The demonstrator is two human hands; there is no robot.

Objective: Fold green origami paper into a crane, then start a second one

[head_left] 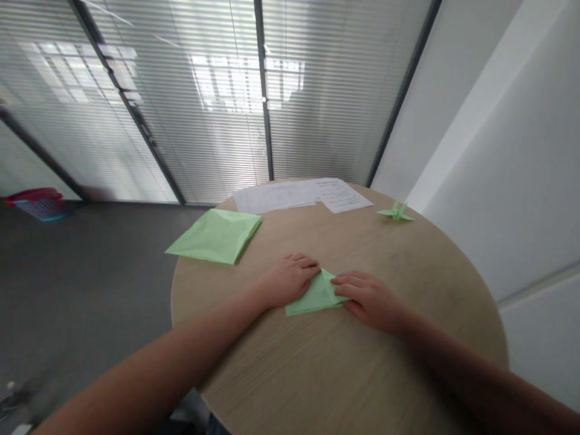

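Observation:
A partly folded light green paper (316, 295) lies flat on the round wooden table (344, 368). My left hand (290, 279) rests on the paper's left side, fingers curled together and pressing down near its top point. My right hand (369, 299) lies on the paper's right edge with fingers together and stretched toward the left, pressing a fold flat. The two hands nearly meet over the paper's peak.
A stack of green square sheets (215, 235) overhangs the table's far left edge. White printed sheets (301, 194) lie at the far side. A finished green paper crane (396, 212) stands far right. A red basket (40, 202) sits on the grey floor, left.

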